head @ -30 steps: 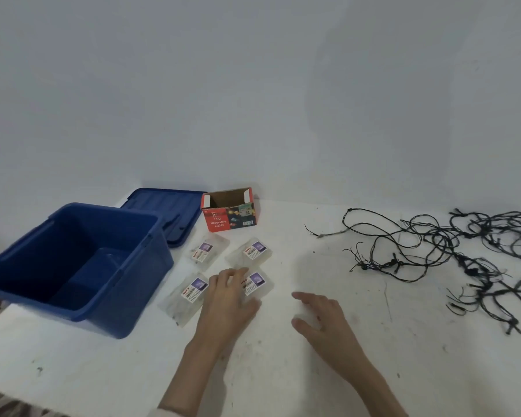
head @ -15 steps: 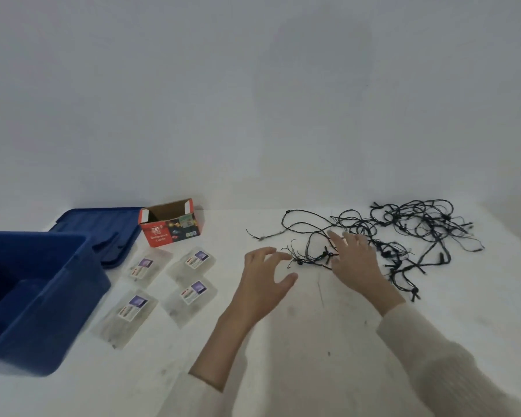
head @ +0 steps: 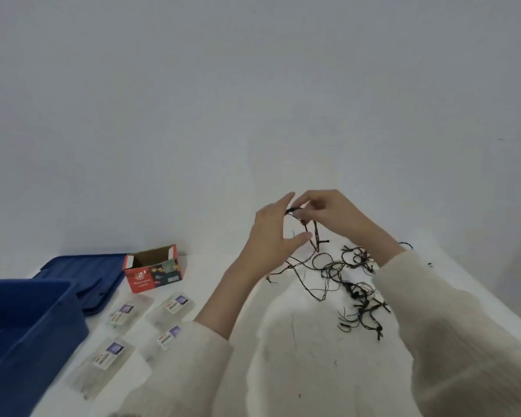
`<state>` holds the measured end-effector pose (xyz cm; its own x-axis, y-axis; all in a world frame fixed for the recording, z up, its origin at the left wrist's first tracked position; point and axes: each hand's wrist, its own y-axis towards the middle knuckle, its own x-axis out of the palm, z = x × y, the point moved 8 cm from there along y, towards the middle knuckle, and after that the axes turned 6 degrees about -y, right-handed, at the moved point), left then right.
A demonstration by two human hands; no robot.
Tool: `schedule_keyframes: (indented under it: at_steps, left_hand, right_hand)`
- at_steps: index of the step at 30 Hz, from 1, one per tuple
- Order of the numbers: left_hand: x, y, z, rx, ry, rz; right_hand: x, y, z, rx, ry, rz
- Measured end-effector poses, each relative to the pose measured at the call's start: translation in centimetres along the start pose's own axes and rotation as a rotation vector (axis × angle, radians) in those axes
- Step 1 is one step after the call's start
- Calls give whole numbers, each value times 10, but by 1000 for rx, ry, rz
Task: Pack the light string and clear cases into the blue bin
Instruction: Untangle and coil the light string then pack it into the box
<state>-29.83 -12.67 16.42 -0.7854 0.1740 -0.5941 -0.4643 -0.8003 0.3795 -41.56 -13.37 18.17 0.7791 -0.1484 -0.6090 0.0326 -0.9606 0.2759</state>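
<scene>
White table [head: 298, 371], your right hand [head: 334, 215] pinches the light string [head: 357, 294] raised above its tangle at right, your left hand [head: 271, 236] spread wide beside it, clear cases [head: 107, 359] near left beside the blue bin [head: 27, 326].

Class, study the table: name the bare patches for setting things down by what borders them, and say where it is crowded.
The widest bare table lies between the two sleeves, this side of the light string. A smaller patch lies between the cardboard box and the left forearm. Crowded: the clear cases beside the blue bin.
</scene>
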Motion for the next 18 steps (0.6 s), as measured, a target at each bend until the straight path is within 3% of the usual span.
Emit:
schedule_keyframes:
  at_steps: [3,5,7,10,14,16,18]
  left_hand:
    - [-28,24,28,27,-37,89]
    - [-59,34,36,35,-155,250]
    - [-84,37,37,24,-302,349]
    - [-85,34,35,-21,-359,313]
    - [-86,19,7,-197,-508,382]
    - [-78,17,5,-252,-370,177]
    - [-58,15,20,-242,-405,-113]
  right_hand:
    - [-30,7,-35,-68,72,84]
    - [-42,7,-34,-26,84,88]
    - [-41,4,-21,64,82,-23]
    - [-37,0,-11,158,17,-145]
    - [-69,5,-36,149,86,86]
    - [-79,6,-55,107,204,130]
    - [-77,8,-78,41,112,77]
